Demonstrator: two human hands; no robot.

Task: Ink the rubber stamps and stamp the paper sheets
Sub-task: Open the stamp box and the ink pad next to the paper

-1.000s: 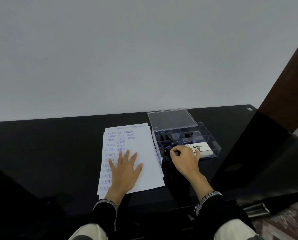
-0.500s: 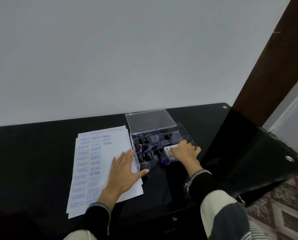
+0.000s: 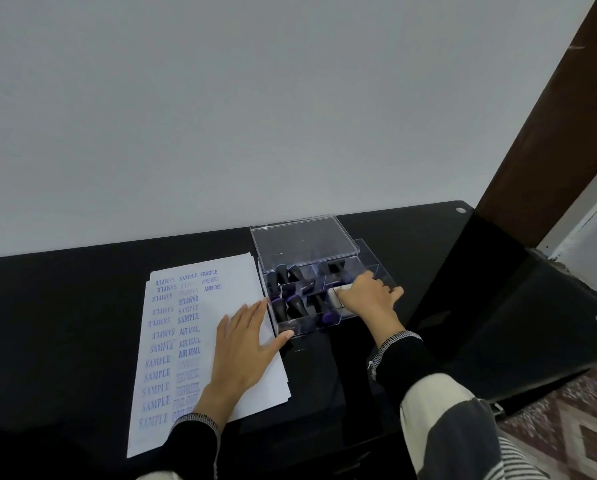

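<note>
Wall: a plain pale grey wall (image 3: 255, 116) filled the upper part of the view.
Desk: a glossy black desk (image 3: 65, 306) carried everything, its far edge meeting the wall.
Paper: a stack of white paper sheets (image 3: 234, 292) lay left of centre, the top sheet printed in blue with SAMPLE, AIR MAIL, FRAGILE and AMENDED marks in columns.
Box: a clear plastic compartment box (image 3: 324, 327) stood just right of the sheets, its clear lid (image 3: 300, 240) resting over the far part.
Stamps: black-handled rubber stamps with purple bases (image 3: 283, 308) lay in the left compartments of the box.
Left hand: the left hand (image 3: 245, 344) lay flat on the sheets, fingers straight and spread, grip wide; the thumb tip touched the box's near corner.
Right hand: the right hand (image 3: 368, 299) reached into the box's right compartment, fingers curled round a small white object (image 3: 335, 296); what that object was could not be told.
</note>
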